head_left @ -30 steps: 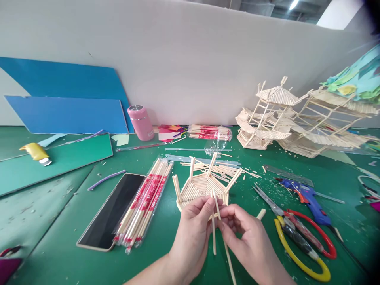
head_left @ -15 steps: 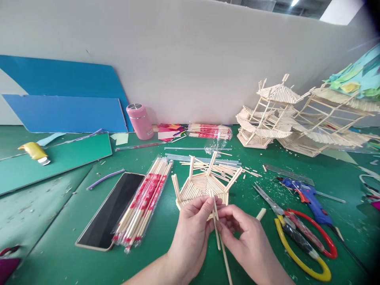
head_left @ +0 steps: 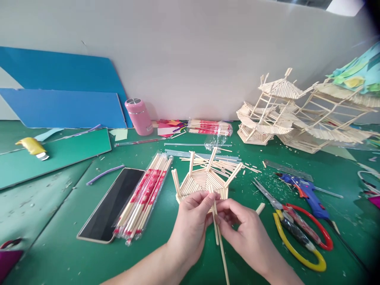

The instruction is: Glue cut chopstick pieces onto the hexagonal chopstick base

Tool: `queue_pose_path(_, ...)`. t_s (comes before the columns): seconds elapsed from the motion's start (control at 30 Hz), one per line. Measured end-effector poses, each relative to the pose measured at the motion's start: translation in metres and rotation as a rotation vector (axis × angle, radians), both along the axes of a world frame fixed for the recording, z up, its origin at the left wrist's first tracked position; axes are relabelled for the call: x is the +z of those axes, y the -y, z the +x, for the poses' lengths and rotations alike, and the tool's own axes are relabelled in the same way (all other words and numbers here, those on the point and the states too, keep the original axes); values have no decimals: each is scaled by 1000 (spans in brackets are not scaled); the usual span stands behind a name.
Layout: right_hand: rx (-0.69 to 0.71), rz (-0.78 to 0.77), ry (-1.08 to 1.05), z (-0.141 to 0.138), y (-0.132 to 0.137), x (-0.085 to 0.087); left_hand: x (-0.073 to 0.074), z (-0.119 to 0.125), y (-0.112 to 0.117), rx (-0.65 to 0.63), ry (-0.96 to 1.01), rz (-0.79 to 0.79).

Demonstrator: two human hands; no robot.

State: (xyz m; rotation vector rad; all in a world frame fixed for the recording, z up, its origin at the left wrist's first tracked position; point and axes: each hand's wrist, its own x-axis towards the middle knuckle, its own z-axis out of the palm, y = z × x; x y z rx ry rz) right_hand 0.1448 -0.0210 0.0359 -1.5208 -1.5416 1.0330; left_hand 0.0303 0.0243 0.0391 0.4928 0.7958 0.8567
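My left hand (head_left: 192,221) pinches the upper ends of two thin wooden sticks (head_left: 216,229) between thumb and fingers. From the other side, my right hand (head_left: 242,229) closes its fingertips on the same sticks. One stick is longer and runs down toward the bottom edge. Just behind my hands sits a hexagonal stick base (head_left: 190,184) with a slatted floor and short double posts at its corners. My hands hide its near edge. Left of it lies a plastic pack of wooden sticks (head_left: 148,190) with red bands, overlapping a black phone (head_left: 109,209).
Scissors (head_left: 292,225) with yellow and red handles and a blue glue gun (head_left: 308,194) lie at right. Stick pagoda models (head_left: 264,114) stand behind them. A pink flask (head_left: 139,118), loose cut sticks (head_left: 219,166), blue boards (head_left: 68,107) and a yellow-handled cutter (head_left: 31,146) are farther back.
The view has shifted slightly, so most things sit a little higher. My right fingers have closed nearer the sticks, and the long stick's lower end has swung slightly left.
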Motion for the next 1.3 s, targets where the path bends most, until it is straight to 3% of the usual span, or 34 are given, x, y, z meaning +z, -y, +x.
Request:
queue_pose_path(0.33,-21,-58,24,5,-5,0,-2,-3,-6,38,-29,-34)
queue_pose_path(0.47,31,-119,55,10,0,-3,0,-5,-10,64,-14,-19)
queue_pose_path(0.67,187,-274,-106,6,8,-9,2,-6,-12,78,-30,-29)
queue_pose_path(0.93,168,-253,-172,-2,12,-15,2,-6,-13,103,-45,-43)
queue_pose_path(1.1,178,-270,-201,2,13,-14,2,-6,-10,49,-35,-19)
queue_pose_path(1.3,177,-300,-189,7,17,-12,4,-3,-2,-122,-17,38)
